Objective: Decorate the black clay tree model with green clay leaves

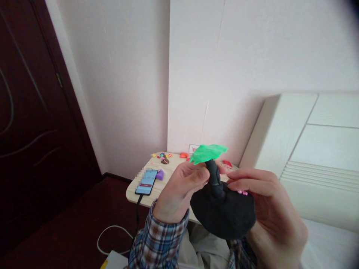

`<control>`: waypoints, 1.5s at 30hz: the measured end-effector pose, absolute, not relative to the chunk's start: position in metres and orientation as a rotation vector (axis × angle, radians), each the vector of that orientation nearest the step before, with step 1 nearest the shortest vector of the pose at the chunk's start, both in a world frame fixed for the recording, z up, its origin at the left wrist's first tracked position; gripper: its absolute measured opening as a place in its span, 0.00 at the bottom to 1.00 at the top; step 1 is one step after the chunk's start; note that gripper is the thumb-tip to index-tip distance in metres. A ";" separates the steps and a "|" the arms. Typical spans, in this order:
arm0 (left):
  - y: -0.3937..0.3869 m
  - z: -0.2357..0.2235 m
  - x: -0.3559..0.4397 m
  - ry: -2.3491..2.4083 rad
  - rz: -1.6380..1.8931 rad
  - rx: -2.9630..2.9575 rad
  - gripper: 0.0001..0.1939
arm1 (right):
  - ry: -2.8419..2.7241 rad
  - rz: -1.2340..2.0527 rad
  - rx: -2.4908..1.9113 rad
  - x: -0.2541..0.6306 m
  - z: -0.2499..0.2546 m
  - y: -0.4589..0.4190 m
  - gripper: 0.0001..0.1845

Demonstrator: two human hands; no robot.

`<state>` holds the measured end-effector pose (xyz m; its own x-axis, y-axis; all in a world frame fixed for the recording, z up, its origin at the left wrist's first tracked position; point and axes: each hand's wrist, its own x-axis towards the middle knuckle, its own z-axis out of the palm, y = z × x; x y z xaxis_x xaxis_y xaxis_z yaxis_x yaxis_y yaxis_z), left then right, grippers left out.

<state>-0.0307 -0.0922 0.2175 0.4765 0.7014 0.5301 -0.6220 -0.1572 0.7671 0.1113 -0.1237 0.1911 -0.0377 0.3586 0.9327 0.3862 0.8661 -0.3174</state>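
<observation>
Left hand [183,185] pinches dark trunk [214,177] under green top [209,153]. Right hand [276,205] grips black base [224,215] near pink bits [242,192]. Phone [146,182] lies on table [131,191].

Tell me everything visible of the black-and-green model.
The model looks like soft clay: a broad, rounded black base, a lumpy black stem and a flat, ragged green top. Small pink pieces show by the base. It tilts in the air, left hand at the stem, right hand at the base's edge.
</observation>
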 end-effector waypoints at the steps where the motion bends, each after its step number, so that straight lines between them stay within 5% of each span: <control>1: -0.092 0.218 -0.030 0.070 1.144 1.280 0.19 | -1.643 -0.023 -0.584 0.111 0.192 -0.124 0.09; 38: -0.091 0.223 -0.035 0.086 0.982 1.396 0.16 | -1.503 -0.176 -0.573 0.101 0.197 -0.128 0.02; 45: -0.085 0.219 -0.036 0.175 1.099 1.335 0.17 | -1.490 -0.210 -0.534 0.105 0.193 -0.121 0.12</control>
<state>-0.0356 -0.0846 0.2188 0.5216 0.7137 0.4675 -0.5336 -0.1546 0.8315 0.1046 -0.1209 0.1926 0.0894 0.1892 0.9779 0.4516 0.8674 -0.2091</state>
